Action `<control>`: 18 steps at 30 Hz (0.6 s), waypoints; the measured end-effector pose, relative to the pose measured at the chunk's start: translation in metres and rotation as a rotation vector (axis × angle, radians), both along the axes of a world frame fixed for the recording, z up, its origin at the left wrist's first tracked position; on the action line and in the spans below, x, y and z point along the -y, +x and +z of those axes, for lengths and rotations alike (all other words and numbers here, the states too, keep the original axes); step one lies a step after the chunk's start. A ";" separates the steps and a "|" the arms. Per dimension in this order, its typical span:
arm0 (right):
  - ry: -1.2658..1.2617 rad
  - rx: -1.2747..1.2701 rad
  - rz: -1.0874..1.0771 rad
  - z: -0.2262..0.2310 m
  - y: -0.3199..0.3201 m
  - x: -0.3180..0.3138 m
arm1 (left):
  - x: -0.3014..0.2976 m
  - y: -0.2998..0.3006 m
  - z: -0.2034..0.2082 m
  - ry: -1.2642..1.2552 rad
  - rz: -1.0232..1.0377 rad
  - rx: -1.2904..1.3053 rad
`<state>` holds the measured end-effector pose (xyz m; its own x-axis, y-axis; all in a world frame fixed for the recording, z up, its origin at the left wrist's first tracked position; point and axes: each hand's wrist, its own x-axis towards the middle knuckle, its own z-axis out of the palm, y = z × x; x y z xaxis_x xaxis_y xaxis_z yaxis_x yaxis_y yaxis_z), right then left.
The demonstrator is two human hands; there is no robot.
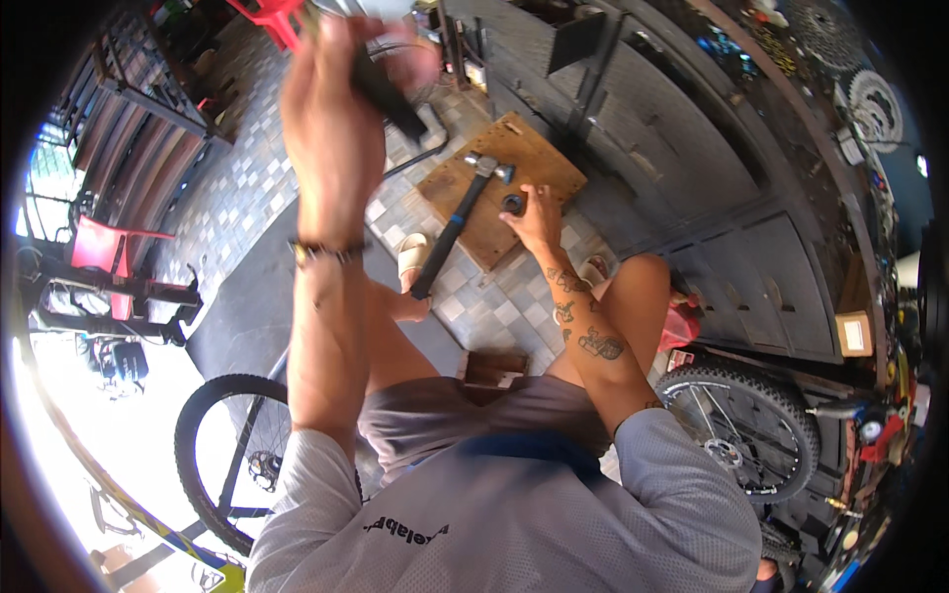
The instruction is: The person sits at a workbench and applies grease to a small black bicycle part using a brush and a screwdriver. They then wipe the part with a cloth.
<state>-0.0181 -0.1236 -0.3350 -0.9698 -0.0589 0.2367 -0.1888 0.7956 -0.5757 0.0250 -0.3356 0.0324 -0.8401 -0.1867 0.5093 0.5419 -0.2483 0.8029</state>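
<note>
My left hand (331,109) is raised high at the upper left, smeared by motion. Its fingers close round a dark bar-shaped thing (390,97) whose kind I cannot make out. Lower down, my right hand (539,219) rests at a wooden board (465,188), thumb and fingers round a small black ring-shaped part (512,205). Left of that part lies a hammer (457,222), its metal head on the board and its black-and-blue handle jutting past the near edge.
Bicycle wheels stand at the lower left (193,435) and lower right (806,425). Dark metal cabinets (672,138) run along the right side. A red chair (104,252) is at the left. Between my knees sits a small brown open box (494,371) on the tiled floor.
</note>
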 end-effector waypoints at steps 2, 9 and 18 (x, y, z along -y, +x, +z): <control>-0.067 -0.032 0.032 -0.001 -0.003 0.006 | 0.013 0.032 -0.036 0.133 -0.025 0.238; -0.811 0.030 0.258 0.108 0.048 0.018 | 0.048 0.092 -0.043 0.495 -0.161 0.301; -1.088 -0.030 0.726 0.279 0.123 0.026 | 0.030 0.081 0.043 0.346 -0.614 -0.124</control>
